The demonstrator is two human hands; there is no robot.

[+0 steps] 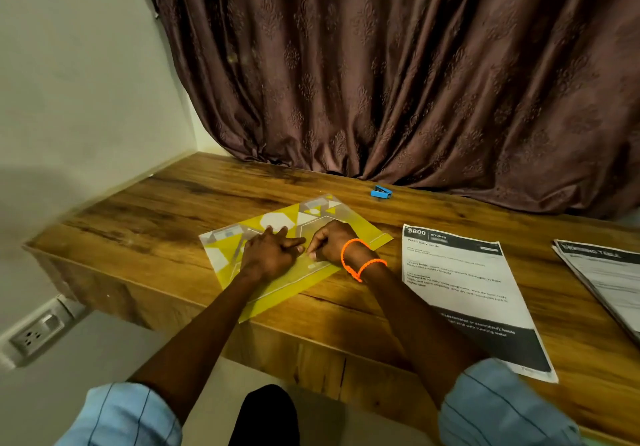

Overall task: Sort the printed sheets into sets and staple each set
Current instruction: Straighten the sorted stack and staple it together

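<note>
Our left hand presses flat on the yellow folder on the desk; our right hand pinches its flap. Printed sheets lie right, blue stapler behind.

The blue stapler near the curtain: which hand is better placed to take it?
Probably the right hand. The stapler lies beyond it and slightly to its right, while the left hand rests flat on the yellow folder, farther away.

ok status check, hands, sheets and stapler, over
Left hand flat on yellow folder; right hand curled, pinching at it. Printed sheet and stack lie right, untouched. Stapler idle by curtain.
</note>
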